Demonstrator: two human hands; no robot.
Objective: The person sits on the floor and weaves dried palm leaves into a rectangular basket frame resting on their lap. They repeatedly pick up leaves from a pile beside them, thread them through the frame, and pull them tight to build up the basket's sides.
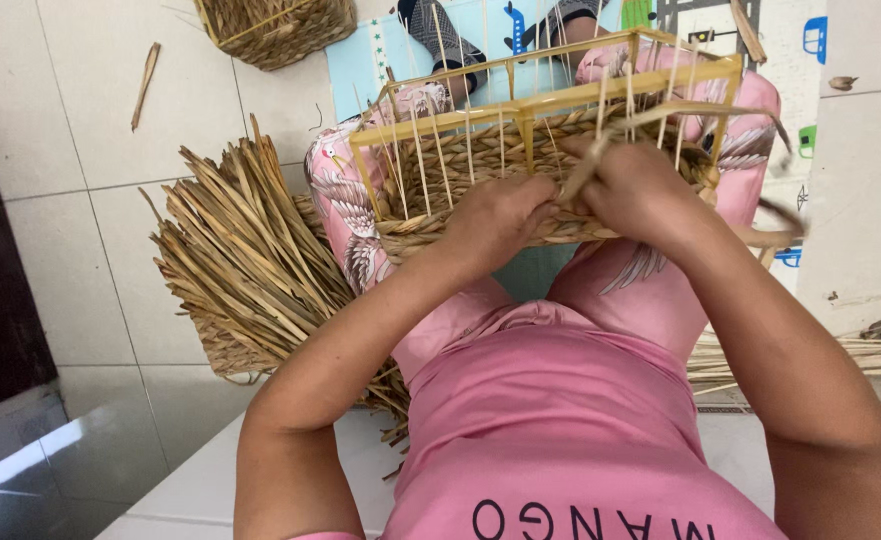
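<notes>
The person sits over a pale tiled floor with a light blue play mat beyond the knees, and the half-woven basket on its yellow stick frame rests on the lap, right under both sets of fingers. The left hand presses its curled fingers against the woven wall, while the right hand, touching the left, pinches one straw strand between closed fingers. Left of the fingers lies one bundle of dry straw, beyond them one finished basket at the top edge, and one loose stick lies on the tiles.
</notes>
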